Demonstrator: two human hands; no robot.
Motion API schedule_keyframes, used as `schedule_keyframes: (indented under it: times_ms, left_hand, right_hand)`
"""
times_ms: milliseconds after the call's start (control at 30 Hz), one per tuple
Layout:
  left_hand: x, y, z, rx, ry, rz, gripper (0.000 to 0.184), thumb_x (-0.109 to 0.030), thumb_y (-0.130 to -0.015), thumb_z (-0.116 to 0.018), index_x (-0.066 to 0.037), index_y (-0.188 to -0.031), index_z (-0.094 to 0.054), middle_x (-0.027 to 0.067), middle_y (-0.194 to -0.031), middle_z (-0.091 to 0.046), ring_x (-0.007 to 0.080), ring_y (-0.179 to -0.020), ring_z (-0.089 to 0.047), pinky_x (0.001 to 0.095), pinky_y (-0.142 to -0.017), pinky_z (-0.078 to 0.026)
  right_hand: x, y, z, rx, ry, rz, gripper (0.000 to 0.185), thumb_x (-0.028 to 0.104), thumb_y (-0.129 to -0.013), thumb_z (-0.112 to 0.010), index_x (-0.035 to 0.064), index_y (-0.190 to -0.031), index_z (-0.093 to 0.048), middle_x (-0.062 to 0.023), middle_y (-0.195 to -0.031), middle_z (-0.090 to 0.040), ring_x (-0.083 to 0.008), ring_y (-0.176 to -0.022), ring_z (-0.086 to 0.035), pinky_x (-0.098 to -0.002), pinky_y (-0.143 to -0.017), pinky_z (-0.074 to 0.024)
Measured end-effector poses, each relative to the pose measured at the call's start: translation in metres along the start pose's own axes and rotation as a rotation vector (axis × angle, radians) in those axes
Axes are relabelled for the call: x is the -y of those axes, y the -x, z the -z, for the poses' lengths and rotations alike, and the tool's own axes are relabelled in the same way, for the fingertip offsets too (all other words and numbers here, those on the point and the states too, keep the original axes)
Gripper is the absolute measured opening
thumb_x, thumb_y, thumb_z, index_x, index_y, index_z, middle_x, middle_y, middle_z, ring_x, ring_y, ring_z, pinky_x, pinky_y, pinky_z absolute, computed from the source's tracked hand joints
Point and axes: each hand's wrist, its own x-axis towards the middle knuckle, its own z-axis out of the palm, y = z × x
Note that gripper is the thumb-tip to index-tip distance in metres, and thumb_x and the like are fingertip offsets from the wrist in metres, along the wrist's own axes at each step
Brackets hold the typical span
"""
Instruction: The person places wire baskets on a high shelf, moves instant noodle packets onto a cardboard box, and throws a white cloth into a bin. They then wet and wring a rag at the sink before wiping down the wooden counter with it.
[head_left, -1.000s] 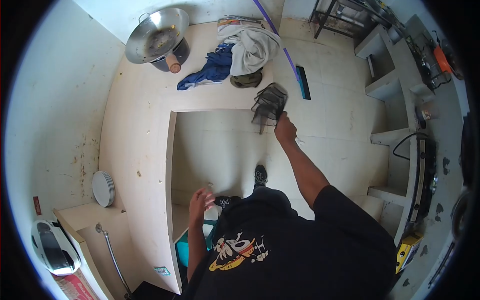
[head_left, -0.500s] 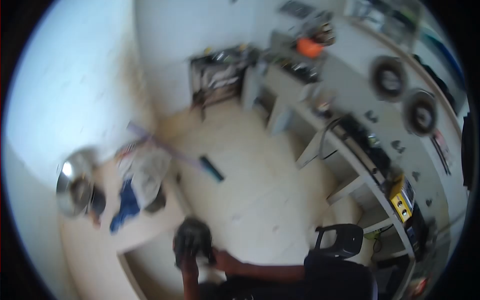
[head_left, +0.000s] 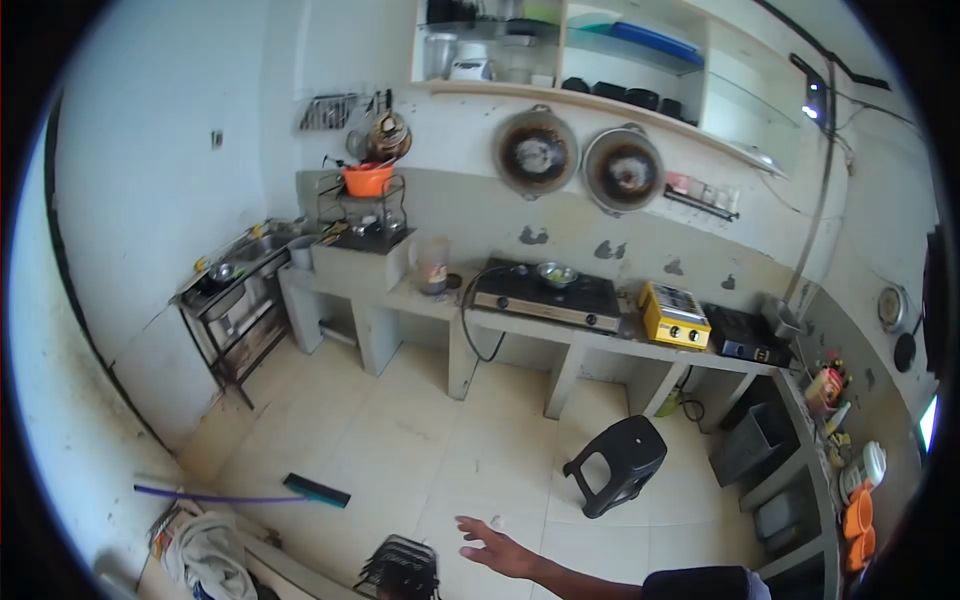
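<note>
My right hand (head_left: 497, 550) reaches forward over the floor with its fingers spread and nothing in them. Left of it, at the bottom edge, is a black slatted object (head_left: 402, 565); its exact kind is unclear. My left hand (head_left: 400, 593) shows only as a dark sliver at the lower end of that object and seems to hold it, its fingers mostly hidden. Beyond my right hand stands a black plastic stool (head_left: 635, 445), apart from the hand.
A floor squeegee (head_left: 318, 490) lies at left near a crumpled pale cloth (head_left: 205, 555). Along the far counter are a gas stove (head_left: 545, 300), a small yellow stove (head_left: 675, 318) and a jug (head_left: 432, 265). Two woks (head_left: 537, 152) hang above. A grey bin (head_left: 750, 440) stands under the counter.
The view has swung up and to the right, bringing the counter and shelves into view. My right hand has come away from the black object and stretched out with spread fingers.
</note>
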Motion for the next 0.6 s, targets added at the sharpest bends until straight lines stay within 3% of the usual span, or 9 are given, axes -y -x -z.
schedule_keyframes:
  times_ms: [67, 100, 133, 200, 300, 400, 433, 533, 600]
  left_hand:
    - [-0.001, -0.006, -0.007, 0.082, -0.071, -0.058, 0.031, -0.023, -0.097, -0.052, -0.002, -0.118, -0.059, 0.0108, -0.112, -0.064, 0.0219, -0.097, -0.063, 0.0369, -0.084, -0.053]
    - [0.0, -0.007, -0.011, 0.111, -0.043, -0.07, 0.03, -0.023, -0.097, -0.053, -0.001, -0.116, -0.061, 0.0107, -0.109, -0.066, 0.0211, -0.095, -0.064, 0.0358, -0.083, -0.053]
    - [-0.005, -0.011, -0.012, 0.13, -0.031, -0.08, 0.03, -0.023, -0.097, -0.054, 0.0, -0.114, -0.063, 0.0105, -0.107, -0.068, 0.0204, -0.093, -0.065, 0.0347, -0.082, -0.054]
    - [-0.01, -0.025, -0.017, 0.177, 0.49, 0.004, 0.032, -0.022, -0.098, -0.05, 0.004, -0.112, -0.063, 0.0117, -0.109, -0.067, 0.0199, -0.092, -0.065, 0.033, -0.081, -0.055]
    - [0.03, -0.049, -0.014, 0.185, 0.824, 0.17, 0.032, -0.019, -0.097, -0.048, 0.005, -0.113, -0.063, 0.0127, -0.108, -0.067, 0.0207, -0.094, -0.066, 0.0334, -0.084, -0.055]
    - [-0.097, -0.022, -0.018, 0.332, 0.479, 0.016, 0.032, -0.019, -0.096, -0.048, 0.004, -0.112, -0.064, 0.0118, -0.106, -0.069, 0.0223, -0.095, -0.066, 0.0334, -0.085, -0.055]
    - [-0.073, -0.026, -0.02, 0.319, 0.292, -0.012, 0.032, -0.019, -0.097, -0.048, 0.002, -0.114, -0.064, 0.0106, -0.104, -0.07, 0.0231, -0.096, -0.066, 0.0341, -0.086, -0.055]
    - [-0.052, -0.046, -0.025, 0.538, -0.016, -0.387, 0.028, -0.016, -0.095, -0.051, -0.004, -0.116, -0.065, 0.0129, -0.11, -0.069, 0.0259, -0.099, -0.066, 0.037, -0.091, -0.053]
    - [-0.048, -0.052, -0.032, 0.334, 0.318, 0.202, 0.035, -0.006, -0.092, -0.054, -0.008, -0.126, -0.048, 0.0173, -0.115, -0.059, 0.0295, -0.106, -0.061, 0.0457, -0.09, -0.052]
  right_hand:
    - [0.004, 0.008, -0.002, -0.095, -0.32, 0.076, 0.067, 0.037, -0.095, -0.058, 0.0092, -0.147, -0.027, -0.0187, -0.142, -0.042, -0.0285, -0.131, -0.042, -0.0371, -0.105, -0.038]
    - [0.014, 0.013, -0.005, -0.061, -0.074, 0.114, 0.073, 0.038, -0.094, -0.059, 0.0086, -0.15, -0.022, -0.0186, -0.141, -0.043, -0.0259, -0.134, -0.037, -0.0366, -0.111, -0.0289]
    - [0.03, 0.024, -0.024, -0.213, -0.234, 0.082, 0.068, 0.034, -0.094, -0.058, 0.0054, -0.147, -0.025, -0.0181, -0.138, -0.044, -0.0271, -0.13, -0.043, -0.0391, -0.111, -0.0307]
    - [0.028, 0.024, -0.021, -0.285, -0.389, 0.269, 0.08, 0.022, -0.088, -0.069, 0.0126, -0.15, -0.019, -0.0132, -0.139, -0.039, -0.0243, -0.13, -0.039, -0.0427, -0.11, -0.0327]
    - [0.045, 0.029, -0.024, -0.354, -0.704, 0.228, 0.075, 0.011, -0.087, -0.066, 0.0106, -0.148, -0.023, -0.0132, -0.138, -0.04, -0.026, -0.126, -0.042, -0.0394, -0.106, -0.0367]
    - [0.025, 0.028, -0.042, -0.486, -0.43, 0.335, 0.073, 0.008, -0.086, -0.066, 0.0089, -0.147, -0.026, -0.0136, -0.134, -0.044, -0.0257, -0.124, -0.044, -0.0384, -0.104, -0.0394]
    - [0.02, 0.032, -0.04, -0.481, -0.468, 0.304, 0.072, 0.008, -0.086, -0.066, 0.0082, -0.146, -0.027, -0.0136, -0.134, -0.045, -0.0258, -0.124, -0.044, -0.0386, -0.104, -0.0397]
    - [0.013, 0.034, -0.034, -0.514, -0.649, 0.23, 0.068, 0.007, -0.085, -0.066, 0.0064, -0.144, -0.03, -0.0135, -0.132, -0.047, -0.0259, -0.124, -0.046, -0.0385, -0.103, -0.0413]
    - [0.005, 0.034, -0.033, -0.597, -0.854, 0.178, 0.063, 0.006, -0.086, -0.064, 0.0054, -0.142, -0.034, -0.0134, -0.132, -0.048, -0.0259, -0.123, -0.047, -0.038, -0.101, -0.0431]
